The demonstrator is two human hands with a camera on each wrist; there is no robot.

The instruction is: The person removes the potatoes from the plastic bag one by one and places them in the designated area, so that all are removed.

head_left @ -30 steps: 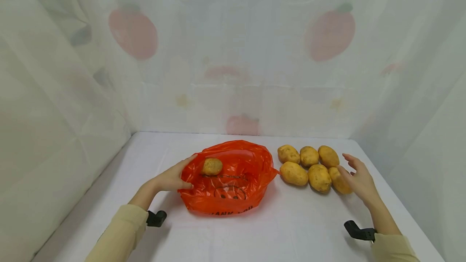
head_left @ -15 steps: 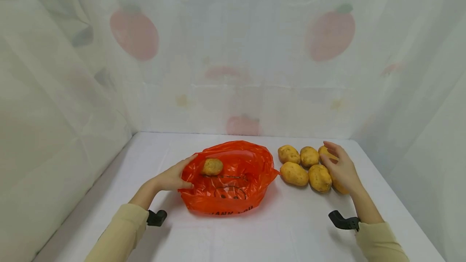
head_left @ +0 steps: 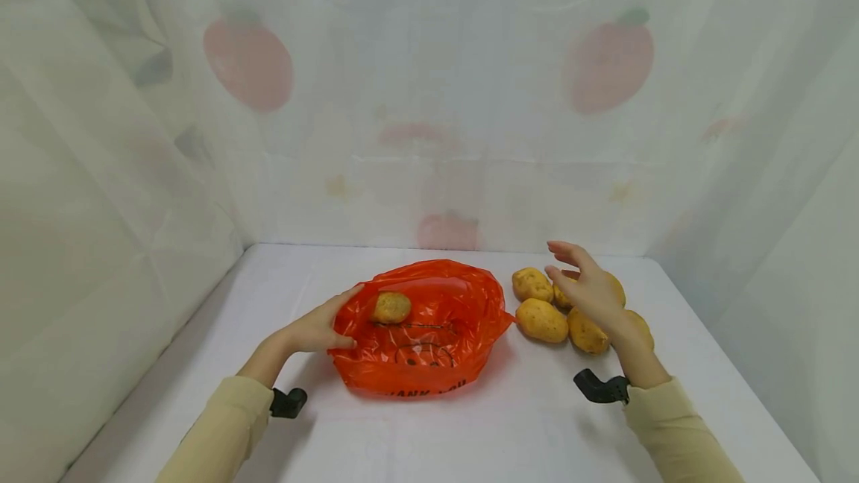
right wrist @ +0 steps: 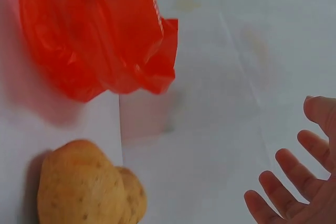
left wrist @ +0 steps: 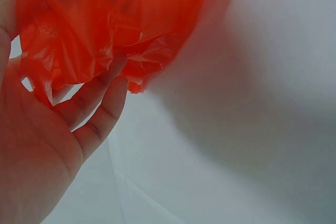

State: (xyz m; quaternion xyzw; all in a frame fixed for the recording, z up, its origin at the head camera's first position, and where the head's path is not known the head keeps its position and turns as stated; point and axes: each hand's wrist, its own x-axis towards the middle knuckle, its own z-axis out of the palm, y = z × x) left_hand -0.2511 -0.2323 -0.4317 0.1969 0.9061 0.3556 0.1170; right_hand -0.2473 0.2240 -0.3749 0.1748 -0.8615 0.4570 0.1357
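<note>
A red plastic bag (head_left: pixel 419 379) with its mouth spread stands mid-table, one potato (head_left: pixel 392 308) lying inside it. My left hand (head_left: pixel 317 328) holds the bag's left rim, thumb over the inner side and fingers along the outside. In the left wrist view the fingers (left wrist: pixel 102 116) lie against the crumpled red film. To the right, several potatoes (head_left: pixel 542 320) sit grouped on the table. Over them hovers my right hand (head_left: pixel 587 285), fingers spread and holding nothing, partly covering some potatoes. The right wrist view has two potatoes (right wrist: pixel 79 187) below the bag's corner, with the hand apart from them.
The table (head_left: pixel 470 438) has a white cover. A pale curtain with fruit prints (head_left: pixel 429 185) hangs behind it, and curtains also close in the left and right sides. Each wrist wears a black camera mount (head_left: pixel 602 387).
My right hand has moved left and a little away from me, from the right side of the potatoes to over their middle. The left hand and bag stay in place.
</note>
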